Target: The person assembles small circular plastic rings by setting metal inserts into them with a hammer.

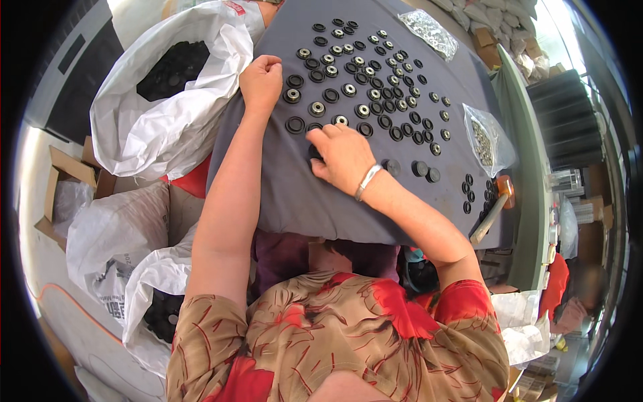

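My right hand [343,158] is low over the near part of the grey-covered table [288,194]. Its thumb and fingers close around a black round piece [314,153], mostly hidden under them. At the table's left edge my left hand [261,86] is raised with its fingers curled together; whatever is in them, if anything, is hidden. Many black rings [295,124] lie spread across the cloth beyond my right hand. Several of them have a metal bearing [317,108] in the middle. Black round caps [420,168] sit right of my wrist.
A white sack [221,74] of black parts stands open at the left, with another sack [144,321] below it. Clear bags of small metal parts [485,137] lie at the table's right side, near a hammer [492,211] and more black rings [467,208].
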